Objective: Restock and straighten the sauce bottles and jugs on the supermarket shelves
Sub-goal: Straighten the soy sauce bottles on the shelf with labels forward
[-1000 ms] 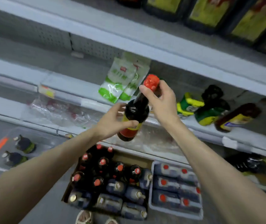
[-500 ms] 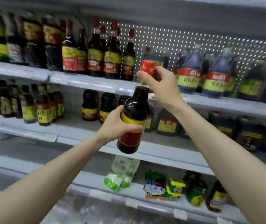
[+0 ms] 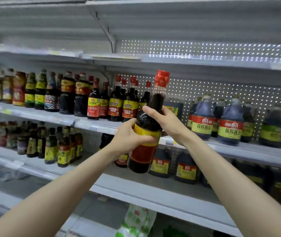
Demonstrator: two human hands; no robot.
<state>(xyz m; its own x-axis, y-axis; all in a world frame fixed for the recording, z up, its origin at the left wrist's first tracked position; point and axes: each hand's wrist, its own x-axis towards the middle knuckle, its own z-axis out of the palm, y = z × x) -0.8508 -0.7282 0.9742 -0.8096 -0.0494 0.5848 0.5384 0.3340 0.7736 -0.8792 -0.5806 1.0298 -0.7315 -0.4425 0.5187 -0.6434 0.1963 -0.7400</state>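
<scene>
I hold a dark sauce bottle [image 3: 147, 132] with a red cap and a red-and-yellow label, nearly upright, in front of the shelves. My left hand [image 3: 127, 139] grips its body at the label. My right hand [image 3: 165, 122] wraps the shoulder just below the neck. The bottle hangs before a gap on the upper stocked shelf [image 3: 91, 123], right of a row of matching red-capped bottles [image 3: 129, 103]. Blue-tinted jugs [image 3: 203, 120] with red-and-yellow labels stand to the right of the gap.
Several mixed sauce bottles [image 3: 50, 93] fill the shelf's left part. The shelf below carries small bottles [image 3: 62, 147] at left and dark jugs [image 3: 185, 168] behind my arms. Green-white pouches [image 3: 136, 221] lie on a lower shelf. The shelf above [image 3: 187, 62] shows no goods.
The view has swung up from the floor crates to the shelves. The bottle rose with both hands, and my right hand slid from the red cap down to the bottle's shoulder.
</scene>
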